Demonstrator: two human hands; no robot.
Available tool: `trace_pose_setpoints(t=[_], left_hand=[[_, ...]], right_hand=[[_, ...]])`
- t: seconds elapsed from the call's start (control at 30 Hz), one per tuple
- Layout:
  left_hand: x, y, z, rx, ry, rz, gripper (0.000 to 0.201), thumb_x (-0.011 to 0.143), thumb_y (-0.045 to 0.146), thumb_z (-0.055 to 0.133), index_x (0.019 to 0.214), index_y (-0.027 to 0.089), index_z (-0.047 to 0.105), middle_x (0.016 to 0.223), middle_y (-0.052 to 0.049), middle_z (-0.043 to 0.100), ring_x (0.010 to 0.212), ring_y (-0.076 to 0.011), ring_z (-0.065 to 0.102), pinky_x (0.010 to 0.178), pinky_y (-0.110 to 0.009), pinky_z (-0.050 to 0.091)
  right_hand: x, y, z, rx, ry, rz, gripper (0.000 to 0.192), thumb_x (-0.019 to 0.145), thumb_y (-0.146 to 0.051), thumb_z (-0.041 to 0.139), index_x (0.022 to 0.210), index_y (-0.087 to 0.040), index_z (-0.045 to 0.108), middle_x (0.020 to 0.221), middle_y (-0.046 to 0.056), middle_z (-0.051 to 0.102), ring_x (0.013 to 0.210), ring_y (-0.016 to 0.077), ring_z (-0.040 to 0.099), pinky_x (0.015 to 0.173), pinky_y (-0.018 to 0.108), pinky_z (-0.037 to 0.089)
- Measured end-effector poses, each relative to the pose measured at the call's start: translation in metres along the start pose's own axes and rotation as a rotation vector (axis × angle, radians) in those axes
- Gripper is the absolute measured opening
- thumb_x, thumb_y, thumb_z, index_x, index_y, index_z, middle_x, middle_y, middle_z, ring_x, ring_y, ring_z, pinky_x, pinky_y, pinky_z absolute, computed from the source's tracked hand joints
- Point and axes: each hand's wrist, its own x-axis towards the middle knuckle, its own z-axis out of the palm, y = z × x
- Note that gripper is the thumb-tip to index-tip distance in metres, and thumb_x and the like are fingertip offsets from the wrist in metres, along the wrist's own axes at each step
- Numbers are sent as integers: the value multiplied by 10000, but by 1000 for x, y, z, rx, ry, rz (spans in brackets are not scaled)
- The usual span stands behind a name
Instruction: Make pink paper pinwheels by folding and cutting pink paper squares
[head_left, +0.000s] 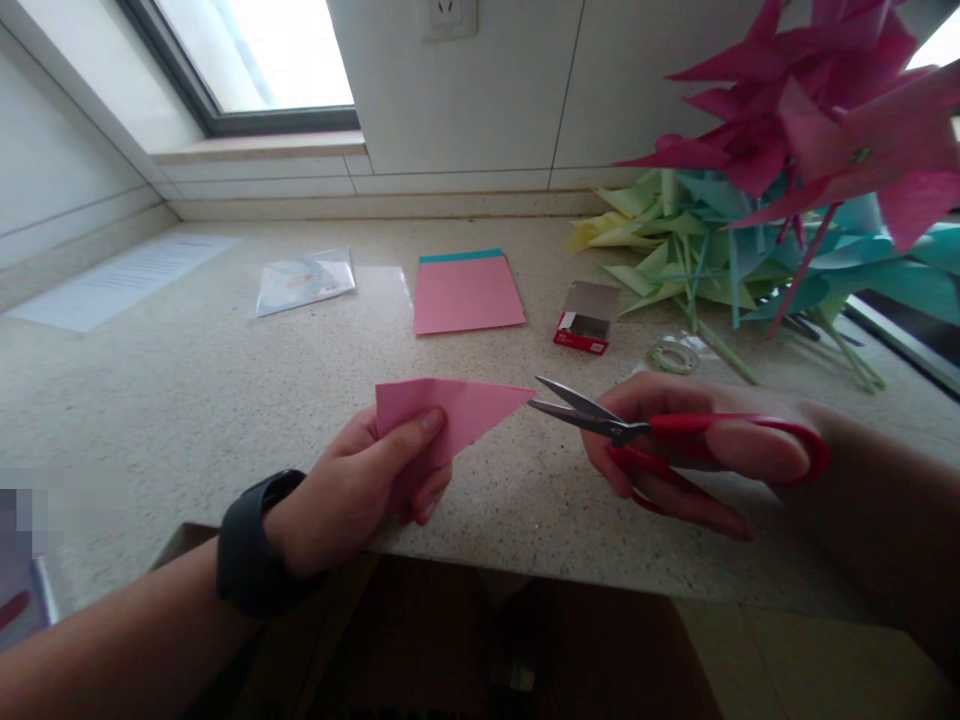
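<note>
Fingers of the left hand (pixel 360 490) are pinching a folded pink paper triangle (pixel 450 412) above the counter's near edge, thumb pressing on top, its sharp corner pointing at the red-handled scissors (pixel 645 432). Those are sitting in the right hand (pixel 697 450), fingers threaded through the loops, steel blades slightly parted and just meeting the paper's tip; no cut is showing, so the snipping looks barely begun. Farther back, on the speckled stone counter (pixel 187 390), flat pink sheets (pixel 465 292) are waiting beside a small red box (pixel 585 318), while finished pinwheels (pixel 787 170) in magenta, teal and pale green are lying heaped at the wall.
</note>
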Motion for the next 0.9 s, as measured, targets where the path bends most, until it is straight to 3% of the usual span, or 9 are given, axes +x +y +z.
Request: trace_pose_setpoints(t=[0.17, 0.4, 0.63, 0.9], left_hand=[[-7, 0, -1, 176, -55, -9, 425, 969, 499, 539, 744, 152, 636, 643, -19, 601, 469, -85, 444, 391, -186, 294], [-14, 4, -1, 441, -151, 68, 400, 1012, 468, 478, 887, 181, 726, 591, 15, 525, 501, -87, 419, 444, -195, 315], [-17, 4, -1, 666, -207, 218, 326, 1039, 368, 441, 976, 227, 728, 830, -27, 695, 570, -94, 489, 517, -198, 420], [-14, 10, 4, 754, -263, 338, 277, 1037, 267, 448, 967, 215, 711, 803, 3, 692, 562, -78, 506, 516, -188, 411]], right_hand=[[-8, -5, -8, 23, -63, 76, 634, 755, -732, 691, 988, -146, 621, 506, -66, 531, 347, 76, 441, 342, 169, 331], [-13, -18, -11, -23, -77, 304, 669, 653, -692, 759, 985, -129, 614, 588, -49, 579, 468, 84, 505, 425, 166, 381], [-7, -23, -2, -80, -39, 408, 768, 522, -749, 778, 940, -126, 616, 566, -56, 579, 457, 75, 501, 428, 163, 378], [-4, -20, -1, -34, -46, 423, 763, 508, -724, 812, 932, -122, 614, 574, -44, 599, 444, 74, 517, 416, 157, 393]])
